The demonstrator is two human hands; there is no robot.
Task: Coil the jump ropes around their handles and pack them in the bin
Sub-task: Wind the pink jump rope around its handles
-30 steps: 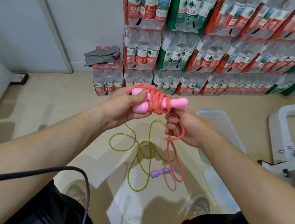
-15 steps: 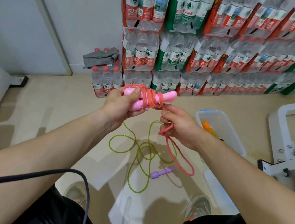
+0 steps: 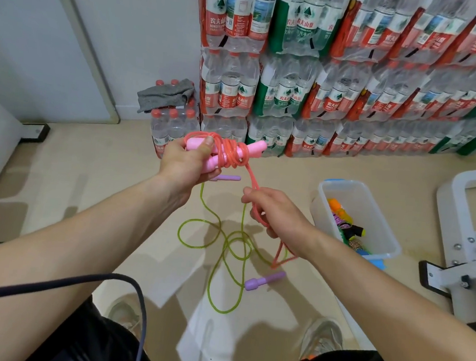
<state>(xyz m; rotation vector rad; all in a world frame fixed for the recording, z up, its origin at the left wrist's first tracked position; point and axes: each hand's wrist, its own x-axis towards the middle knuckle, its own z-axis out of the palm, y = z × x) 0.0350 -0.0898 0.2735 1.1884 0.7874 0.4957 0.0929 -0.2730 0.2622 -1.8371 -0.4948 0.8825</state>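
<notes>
My left hand [image 3: 185, 161] grips two pink handles [image 3: 252, 147] held side by side, with several turns of the red-pink rope [image 3: 231, 155] wound round them. The free length of that rope runs down to my right hand [image 3: 275, 214], which grips it; a loop hangs below the hand. On the floor lies a green rope [image 3: 226, 247] in loose curls, with one purple handle [image 3: 264, 281] near my right foot and another purple handle [image 3: 227, 177] just under my left hand. A clear plastic bin [image 3: 388, 239] on the floor to the right holds several coiled ropes.
Shrink-wrapped packs of water bottles [image 3: 310, 94] are stacked against the back wall, a grey cloth [image 3: 166, 95] on one low pack. A white metal frame [image 3: 466, 258] stands at the right. A dark cable [image 3: 136, 309] hangs by my left leg.
My right hand has moved down and to the right, away from the handles, drawing the rope out taut. The hanging loop is shorter. My left hand kept the handles in place.
</notes>
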